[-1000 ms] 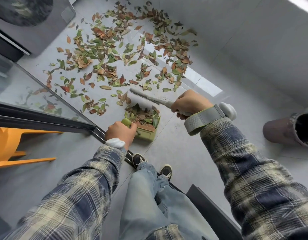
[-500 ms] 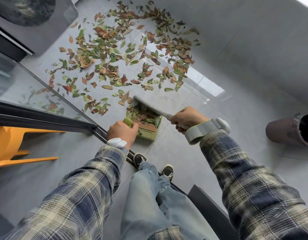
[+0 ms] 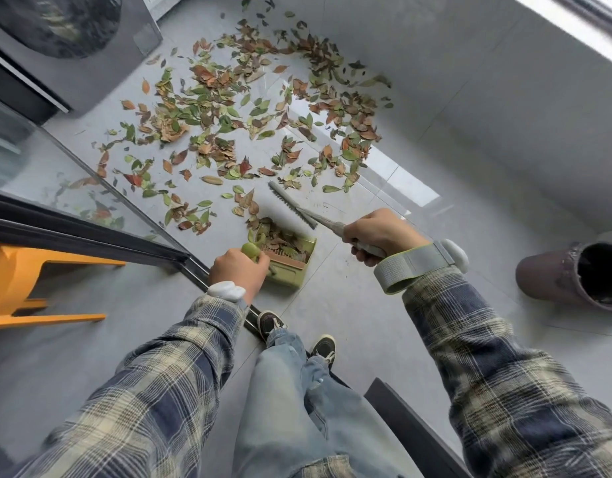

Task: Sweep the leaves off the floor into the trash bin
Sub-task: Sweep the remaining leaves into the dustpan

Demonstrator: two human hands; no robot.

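Brush (image 3: 292,205): out from the mouth of the dustpan (image 3: 287,276) since the earlier frame, now raised toward the scatter for my next stroke.
Right hand (image 3: 380,236): fingers wrapped round the brush handle.
Left hand (image 3: 237,270): grips the dustpan handle, steadying the part-filled pan on the floor (image 3: 349,322).
Leaves (image 3: 228,115): mostly upper centre.
Trash bin (image 3: 573,277): right edge, well apart.

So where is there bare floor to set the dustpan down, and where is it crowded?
Bare floor lies between the dustpan and the trash bin, under the right hand gripping the brush. Ahead of the dustpan, leaves crowd it from the washing machine to the wall.
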